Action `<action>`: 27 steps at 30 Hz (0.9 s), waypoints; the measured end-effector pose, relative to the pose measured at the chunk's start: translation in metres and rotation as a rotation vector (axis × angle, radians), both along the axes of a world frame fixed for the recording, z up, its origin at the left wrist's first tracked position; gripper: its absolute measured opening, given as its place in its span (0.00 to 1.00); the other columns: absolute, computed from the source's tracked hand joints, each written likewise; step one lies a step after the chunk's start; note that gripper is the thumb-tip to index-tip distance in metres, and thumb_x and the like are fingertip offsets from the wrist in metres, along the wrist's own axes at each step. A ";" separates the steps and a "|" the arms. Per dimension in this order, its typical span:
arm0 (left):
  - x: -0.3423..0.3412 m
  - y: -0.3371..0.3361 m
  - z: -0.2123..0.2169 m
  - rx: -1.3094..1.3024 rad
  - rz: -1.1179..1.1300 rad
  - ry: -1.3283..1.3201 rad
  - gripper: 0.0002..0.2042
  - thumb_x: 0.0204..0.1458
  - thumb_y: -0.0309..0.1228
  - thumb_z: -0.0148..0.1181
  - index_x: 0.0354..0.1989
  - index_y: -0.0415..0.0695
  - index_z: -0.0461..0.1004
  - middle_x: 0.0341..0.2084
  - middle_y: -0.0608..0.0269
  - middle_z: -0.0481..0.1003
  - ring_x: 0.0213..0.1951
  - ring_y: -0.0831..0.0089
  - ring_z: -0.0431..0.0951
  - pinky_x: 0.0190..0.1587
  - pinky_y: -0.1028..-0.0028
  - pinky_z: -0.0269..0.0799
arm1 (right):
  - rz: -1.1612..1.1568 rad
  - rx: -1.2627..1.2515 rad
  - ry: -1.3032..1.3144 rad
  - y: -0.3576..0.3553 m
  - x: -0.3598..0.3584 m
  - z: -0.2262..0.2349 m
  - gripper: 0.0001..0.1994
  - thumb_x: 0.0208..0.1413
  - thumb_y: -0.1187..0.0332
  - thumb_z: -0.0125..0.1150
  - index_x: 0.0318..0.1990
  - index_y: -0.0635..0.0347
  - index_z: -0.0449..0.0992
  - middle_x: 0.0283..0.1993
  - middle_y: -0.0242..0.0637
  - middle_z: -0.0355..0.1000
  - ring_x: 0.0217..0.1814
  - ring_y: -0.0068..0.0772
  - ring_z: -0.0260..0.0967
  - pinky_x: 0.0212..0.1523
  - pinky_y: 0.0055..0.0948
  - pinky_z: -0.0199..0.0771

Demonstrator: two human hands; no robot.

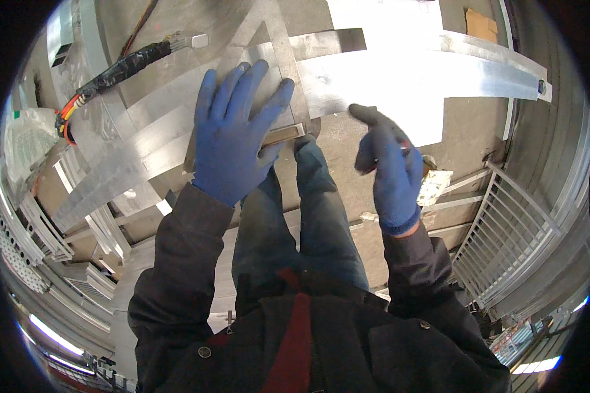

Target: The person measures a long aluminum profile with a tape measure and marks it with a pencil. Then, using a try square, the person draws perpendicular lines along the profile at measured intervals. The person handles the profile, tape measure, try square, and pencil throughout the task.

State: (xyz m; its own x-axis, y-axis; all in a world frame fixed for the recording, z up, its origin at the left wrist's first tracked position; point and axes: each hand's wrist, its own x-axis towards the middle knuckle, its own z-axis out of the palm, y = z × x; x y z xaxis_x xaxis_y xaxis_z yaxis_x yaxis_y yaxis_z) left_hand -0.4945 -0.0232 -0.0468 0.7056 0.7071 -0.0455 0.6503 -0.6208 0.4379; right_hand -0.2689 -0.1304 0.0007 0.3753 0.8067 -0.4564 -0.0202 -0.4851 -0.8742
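My left hand (235, 141), in a blue work glove with dark fingertips, lies with fingers spread on a triangular metal square (290, 72). A thick lip of the square shows beside the thumb; the palm hides part of it. Beneath the square runs a long flat metal bar (145, 139), crossing from lower left to upper right. To the right, apart from the bar, my right hand (393, 173) wears the same kind of glove. Its index finger points out toward the bar while the other fingers are curled. A small reddish bit shows between them, too hidden to name.
A black-wrapped cable bundle (128, 69) with a metal connector lies at the upper left. A white sheet-like surface (400, 78) glares under the bar. On the right stands a barred metal frame (505, 229). Metal profiles (88, 226) and a clear plastic bag (29, 144) are at left.
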 end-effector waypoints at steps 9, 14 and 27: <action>-0.003 0.005 0.007 -0.078 -0.003 -0.010 0.46 0.45 0.39 0.83 0.78 0.59 0.71 0.77 0.48 0.64 0.78 0.44 0.62 0.84 0.40 0.44 | 0.149 0.207 -0.235 0.044 -0.010 -0.017 0.11 0.75 0.72 0.58 0.54 0.66 0.86 0.50 0.44 0.86 0.49 0.35 0.85 0.49 0.32 0.84; -0.005 0.006 0.005 -0.092 0.008 -0.025 0.47 0.44 0.38 0.83 0.78 0.60 0.71 0.77 0.49 0.64 0.78 0.44 0.62 0.84 0.40 0.45 | 0.048 0.237 -0.224 0.052 -0.024 -0.044 0.11 0.73 0.68 0.65 0.56 0.63 0.86 0.52 0.45 0.86 0.52 0.36 0.85 0.57 0.32 0.83; -0.008 0.005 0.005 -0.089 0.015 -0.014 0.48 0.44 0.41 0.84 0.79 0.62 0.69 0.76 0.53 0.65 0.78 0.53 0.62 0.86 0.44 0.42 | 0.199 0.309 -0.420 0.059 -0.022 -0.049 0.09 0.71 0.71 0.66 0.54 0.61 0.86 0.50 0.45 0.84 0.51 0.41 0.84 0.54 0.34 0.82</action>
State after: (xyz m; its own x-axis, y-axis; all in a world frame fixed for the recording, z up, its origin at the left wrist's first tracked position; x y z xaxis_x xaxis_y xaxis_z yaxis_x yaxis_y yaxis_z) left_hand -0.5022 -0.0179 -0.0420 0.6963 0.7108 -0.0992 0.6525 -0.5693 0.5002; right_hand -0.2912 -0.0716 -0.0483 0.3010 0.9531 -0.0312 0.4263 -0.1638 -0.8896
